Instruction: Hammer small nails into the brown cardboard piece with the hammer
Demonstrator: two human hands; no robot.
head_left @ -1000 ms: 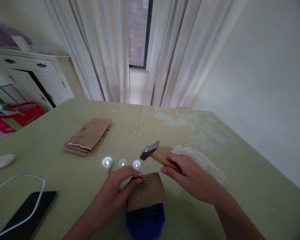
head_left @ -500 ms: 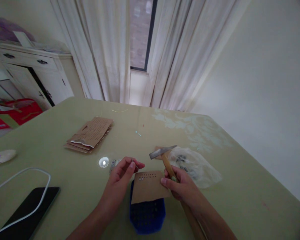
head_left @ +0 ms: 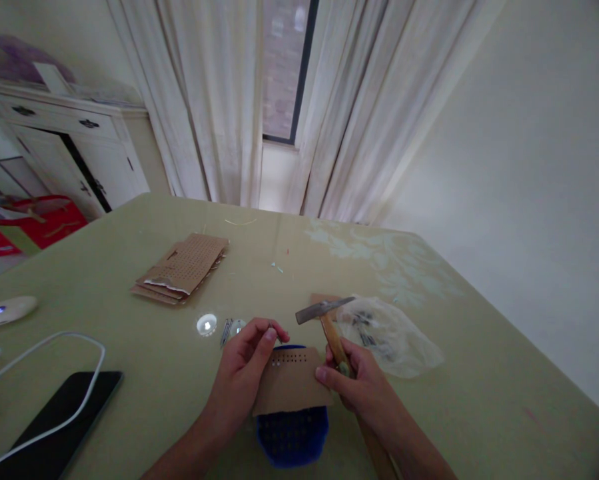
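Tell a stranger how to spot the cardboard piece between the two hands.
Start at the pale green table, and find the blue basket on its near side. Lying over that basket, between the left hand and the right hand, which grips a hammer, is the cardboard piece. Unlike the stacked cardboard farther back on the left, it shows small holes only near its far edge.

- Hammer (head_left: 332, 335): grey metal head, wooden handle; held aslant just right of the card, head at the far end, handle running back toward the person.
- Brown card (head_left: 292, 392): flat, small dark holes in 2 rows near its far edge, pale dots at the left; lies across the blue container.
- Blue container (head_left: 294, 443): partly covered, near end showing.
- Thin sliver (head_left: 280, 341): pinched, too small to identify.
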